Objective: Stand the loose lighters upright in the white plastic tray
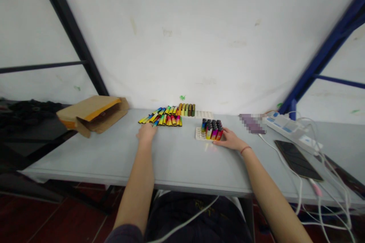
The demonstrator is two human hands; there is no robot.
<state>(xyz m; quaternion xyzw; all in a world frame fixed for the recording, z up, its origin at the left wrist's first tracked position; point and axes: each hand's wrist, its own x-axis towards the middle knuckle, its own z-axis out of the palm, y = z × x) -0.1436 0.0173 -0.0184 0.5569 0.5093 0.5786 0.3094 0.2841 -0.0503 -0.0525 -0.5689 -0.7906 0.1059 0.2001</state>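
Many colourful lighters (171,120) lie on their sides in a loose pile at the back of the table. At the near left edge of that pile is my left hand (147,131), palm down. Its fingers are mostly hidden, so whether a lighter is in them cannot be made out. A white tray (200,136) with round holes holds upright lighters (212,131) with black tops, in rows at its right; holes on its left stand bare. My right hand (231,139) grips the tray's right end, thumb at the front edge and fingers beside the lighters.
Behind the pile stands another group of upright lighters (186,109) in a second white tray (204,114). An open cardboard box (94,112) lies at the left. Rightward are a phone (298,159), a partly blurred purple device (251,123), a power strip (293,133) and loose white cables.
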